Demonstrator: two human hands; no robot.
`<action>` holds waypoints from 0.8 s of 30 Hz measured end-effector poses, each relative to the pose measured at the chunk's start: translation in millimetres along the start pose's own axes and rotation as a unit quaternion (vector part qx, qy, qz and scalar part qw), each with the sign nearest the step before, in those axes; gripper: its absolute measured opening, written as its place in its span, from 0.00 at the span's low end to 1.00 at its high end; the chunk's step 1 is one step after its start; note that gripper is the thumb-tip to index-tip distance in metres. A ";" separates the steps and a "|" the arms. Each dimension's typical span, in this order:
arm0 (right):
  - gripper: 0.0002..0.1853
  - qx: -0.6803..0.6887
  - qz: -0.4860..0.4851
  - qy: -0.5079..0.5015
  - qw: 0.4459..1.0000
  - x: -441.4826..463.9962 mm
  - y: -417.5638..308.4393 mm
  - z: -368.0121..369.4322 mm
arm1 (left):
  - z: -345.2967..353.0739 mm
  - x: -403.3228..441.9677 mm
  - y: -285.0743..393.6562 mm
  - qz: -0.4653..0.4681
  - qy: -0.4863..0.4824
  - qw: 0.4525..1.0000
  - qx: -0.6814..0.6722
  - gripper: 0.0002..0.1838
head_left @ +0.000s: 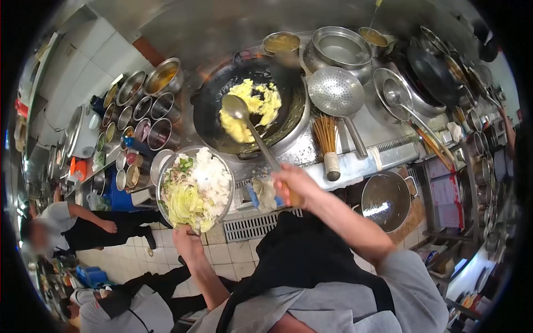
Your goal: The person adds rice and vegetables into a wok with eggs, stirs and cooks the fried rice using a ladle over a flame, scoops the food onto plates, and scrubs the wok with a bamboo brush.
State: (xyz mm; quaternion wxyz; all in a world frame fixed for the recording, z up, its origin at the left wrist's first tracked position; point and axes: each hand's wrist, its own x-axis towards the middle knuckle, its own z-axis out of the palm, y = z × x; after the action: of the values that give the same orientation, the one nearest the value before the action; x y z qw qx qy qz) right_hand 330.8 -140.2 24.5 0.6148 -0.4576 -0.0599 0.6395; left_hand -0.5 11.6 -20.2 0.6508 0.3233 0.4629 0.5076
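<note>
My right hand (295, 185) is wrapped round the wooden handle end of a long metal ladle (262, 141). The ladle's bowl is over scrambled egg (239, 129), which lies in a black wok (208, 114) on the stove. With my left hand (187, 243) I grip the near rim of a round metal bowl (230, 194), left of and in front of the wok. White rice (211, 177), shredded cabbage (186, 205) and chopped green and pinkish bits fill the bowl. My left fingers are partly hidden under the rim.
On the counter right of the wok lie a perforated strainer (335, 91) and a bamboo brush (327, 147). Several metal tubs (161, 133) stand at left. A large pot (386, 202) sits low at right. Two other people (55, 222) are at lower left.
</note>
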 end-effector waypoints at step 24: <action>0.34 -0.169 -0.046 0.056 0.983 -50.6 29.8 -66.7 | 127.7 89.2 12.6 0.013 -0.064 0.986 0.153 0.14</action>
State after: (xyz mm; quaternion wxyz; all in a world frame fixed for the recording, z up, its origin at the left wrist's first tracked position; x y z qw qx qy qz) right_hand 344.1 -222.2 -6.9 0.5602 -0.5867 -0.1533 0.5643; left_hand 118.8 106.9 12.9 0.6152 0.4569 0.4887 0.4171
